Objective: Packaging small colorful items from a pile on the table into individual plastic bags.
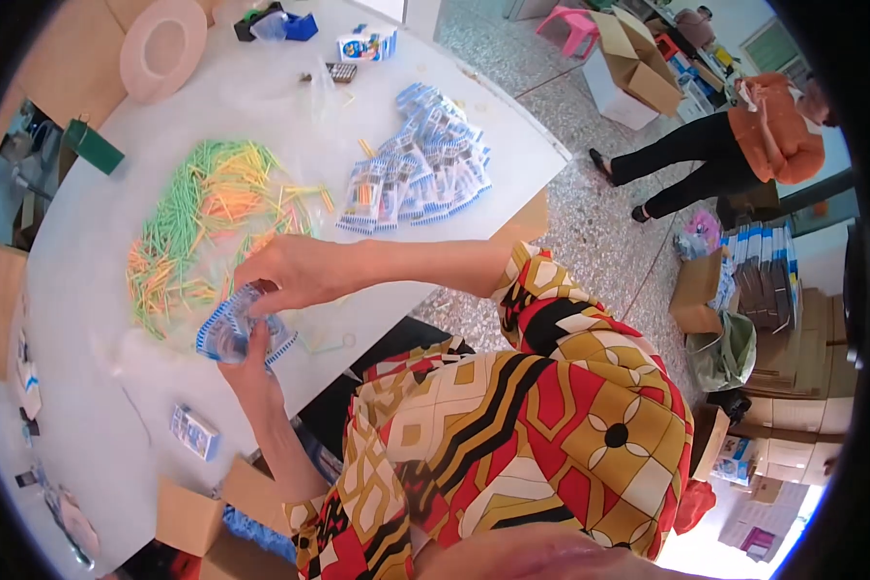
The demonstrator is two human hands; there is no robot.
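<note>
A small clear plastic bag (pixel 224 331) with blue-striped edges is held over the near side of the white table. My left hand (pixel 248 370) pinches it from below, thumb up against the film. From above, my right hand (pixel 298 274) has its fingers closed at the bag's upper edge; its fingertips are partly hidden. What the bag contains is hard to make out. Just beyond my hands lies a loose heap of thin green, yellow and orange sticks (pixel 230 186). To the right of the heap is a pile of filled blue-and-clear packets (pixel 435 169).
On the white table (pixel 87 290) are a small printed box (pixel 194 432), a tape roll (pixel 162 50), a blue tape dispenser (pixel 300 26), a calculator (pixel 340 72) and a white tub (pixel 367 43). An open carton (pixel 188 517) stands below the near edge. A person (pixel 744 135) stands at right.
</note>
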